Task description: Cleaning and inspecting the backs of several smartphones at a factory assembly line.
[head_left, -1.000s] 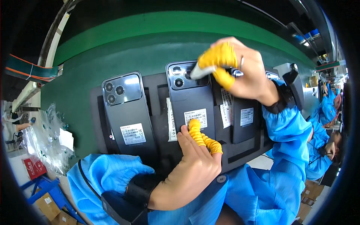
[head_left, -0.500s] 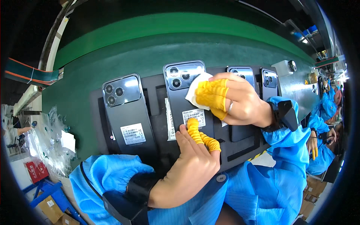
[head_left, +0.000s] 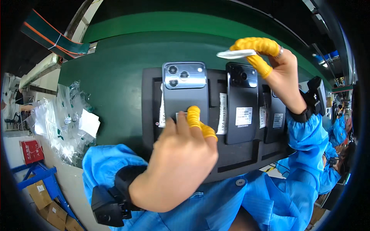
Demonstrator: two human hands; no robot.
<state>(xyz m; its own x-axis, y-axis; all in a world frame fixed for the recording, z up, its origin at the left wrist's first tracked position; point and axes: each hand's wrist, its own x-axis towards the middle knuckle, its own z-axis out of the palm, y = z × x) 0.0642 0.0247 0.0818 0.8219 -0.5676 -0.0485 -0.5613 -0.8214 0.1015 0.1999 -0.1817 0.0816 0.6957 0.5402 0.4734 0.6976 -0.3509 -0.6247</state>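
Note:
My left hand (head_left: 179, 161), with yellow finger cots on two fingers, rests on a dark grey smartphone (head_left: 185, 99) lying camera side up. Its fingers reach over the lower part of the phone's back and cover most of a white label there. Raised at the right, my right hand (head_left: 279, 61) pinches a folded white wiping cloth (head_left: 237, 54) between yellow-cotted fingers. The cloth hangs clear of the phones. Below it lies a darker phone (head_left: 241, 98) with a white label, and another phone (head_left: 274, 115) sits partly behind my right forearm.
The phones lie on a black foam tray (head_left: 239, 163) with cut-out slots, on a green work surface (head_left: 119, 69). Clear plastic bags (head_left: 63, 123) and a white paper piece (head_left: 89, 122) lie left. Cardboard boxes (head_left: 40, 194) stand lower left. Other people in blue (head_left: 331, 154) are at right.
My left hand has moved from the second phone to the leftmost one. My right hand has lifted the cloth off the second phone, up and away. The view has turned left.

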